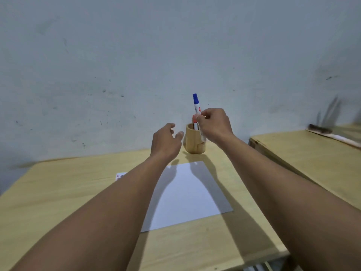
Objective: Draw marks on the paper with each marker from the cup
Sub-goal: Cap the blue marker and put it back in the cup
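Observation:
A bamboo cup point(193, 142) stands at the far edge of the wooden table point(64, 192), just beyond a blank white paper point(187, 194). My right hand point(214, 124) pinches a white marker with a blue cap point(196, 103), holding it upright in front of and above the cup. A red-capped marker point(194, 122) still stands inside the cup. My left hand point(166, 141) hovers just left of the cup, fingers apart, holding nothing.
A small white label with red print point(121, 176) lies on the table left of the paper, partly behind my left forearm. A second wooden table point(304, 159) stands to the right across a narrow gap. A grey wall rises right behind the cup.

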